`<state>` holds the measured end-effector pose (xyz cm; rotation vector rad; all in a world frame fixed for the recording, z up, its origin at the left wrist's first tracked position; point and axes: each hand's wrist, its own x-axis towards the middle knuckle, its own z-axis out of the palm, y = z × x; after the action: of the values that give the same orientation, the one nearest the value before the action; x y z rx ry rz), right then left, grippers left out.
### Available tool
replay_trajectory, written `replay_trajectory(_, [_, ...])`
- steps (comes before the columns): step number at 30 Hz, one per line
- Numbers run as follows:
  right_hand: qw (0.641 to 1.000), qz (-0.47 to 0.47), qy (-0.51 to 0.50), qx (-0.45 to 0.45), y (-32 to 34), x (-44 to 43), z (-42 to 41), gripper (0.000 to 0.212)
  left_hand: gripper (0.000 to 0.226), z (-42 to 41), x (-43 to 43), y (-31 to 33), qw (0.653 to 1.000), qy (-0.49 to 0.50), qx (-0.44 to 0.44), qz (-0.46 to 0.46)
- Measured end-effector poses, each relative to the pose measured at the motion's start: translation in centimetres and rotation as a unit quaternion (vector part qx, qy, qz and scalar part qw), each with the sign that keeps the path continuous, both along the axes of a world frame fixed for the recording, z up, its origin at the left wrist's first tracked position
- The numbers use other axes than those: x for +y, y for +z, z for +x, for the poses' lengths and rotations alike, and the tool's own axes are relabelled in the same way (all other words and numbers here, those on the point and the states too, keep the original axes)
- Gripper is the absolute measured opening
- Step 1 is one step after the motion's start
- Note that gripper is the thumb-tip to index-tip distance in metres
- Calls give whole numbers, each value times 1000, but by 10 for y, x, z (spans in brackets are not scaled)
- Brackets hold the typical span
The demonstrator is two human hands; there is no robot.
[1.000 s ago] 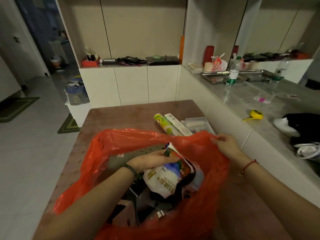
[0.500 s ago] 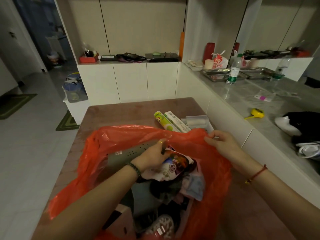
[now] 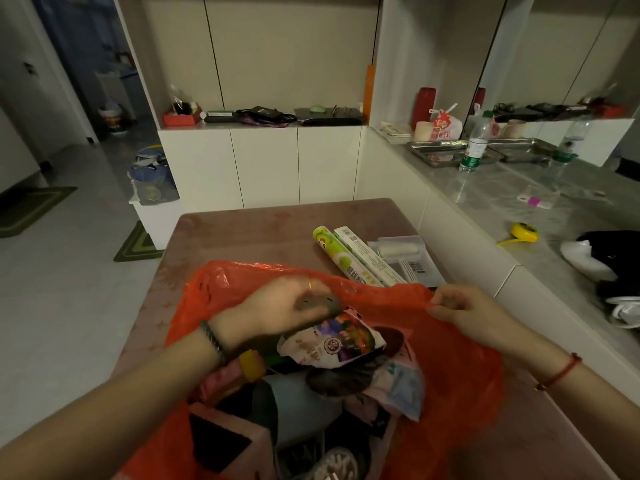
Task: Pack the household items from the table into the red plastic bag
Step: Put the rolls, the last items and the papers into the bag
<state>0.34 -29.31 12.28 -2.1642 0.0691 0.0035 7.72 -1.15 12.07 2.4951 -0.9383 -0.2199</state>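
Partly blurred under the left hand (image 3: 277, 310) that grips it, a grey object (image 3: 317, 304) sits at the mouth of the red plastic bag (image 3: 450, 358) on the bench (image 3: 259, 230); the frame cuts off the bag's near end. The right hand (image 3: 464, 306) pinches the far rim. Inside lie a printed packet (image 3: 336, 344) and dim, jumbled items, with a green roll (image 3: 334, 254) and a white box (image 3: 367, 258) beyond.

Both forearms bare to frame edge. Left wrist: dark beaded bracelet (image 3: 212, 341), snug. Left hand (image 3: 277, 306): thin gold ring (image 3: 310, 284) on one finger. Right wrist: thin red cord bracelet (image 3: 562, 372), small gold bead (image 3: 538, 387) on it.
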Motion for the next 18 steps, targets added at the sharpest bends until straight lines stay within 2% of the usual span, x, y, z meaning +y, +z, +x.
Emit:
replay_trajectory(1, [1000,-2,6,2,2,1,0,34,51,14,5,4,997,48,-52,16])
replay_trajectory(3, [1000,-3,13,5,5,2,0,33,64,43,19,8,977,140,-110,117])
replay_trajectory(5, [1000,6,20,11,5,-1,0,32,67,68,31,3,957,181,-83,213])
replay_trajectory(6, [999,12,27,19,4,-4,1,32,59,78,37,-2,952,188,-65,234])
replay_trajectory(8, [997,11,63,52,3,-10,6,31,34,90,46,-11,963,179,-52,195])
replay_trajectory(10, [979,-40,154,128,12,-16,15,33,20,99,53,-18,983,154,-17,94])
replay_trajectory(12, [927,-118,275,226,28,-19,35,29,17,105,57,-21,993,116,35,14])
replay_trajectory(13, [907,-137,304,256,35,-20,48,23,18,106,57,-21,994,98,51,-5])
replay_trajectory(14, [909,-137,299,257,41,-21,63,18,20,106,56,-21,994,83,64,-22])
replay_trajectory(15, [931,-122,256,231,41,-18,85,20,21,106,54,-21,994,72,75,-39])
replay_trajectory(17, [983,-73,87,141,23,-12,139,23,19,107,53,-22,990,58,100,-78])
replay_trajectory(18, [993,-64,23,98,7,-4,164,23,16,108,54,-22,987,57,118,-95])
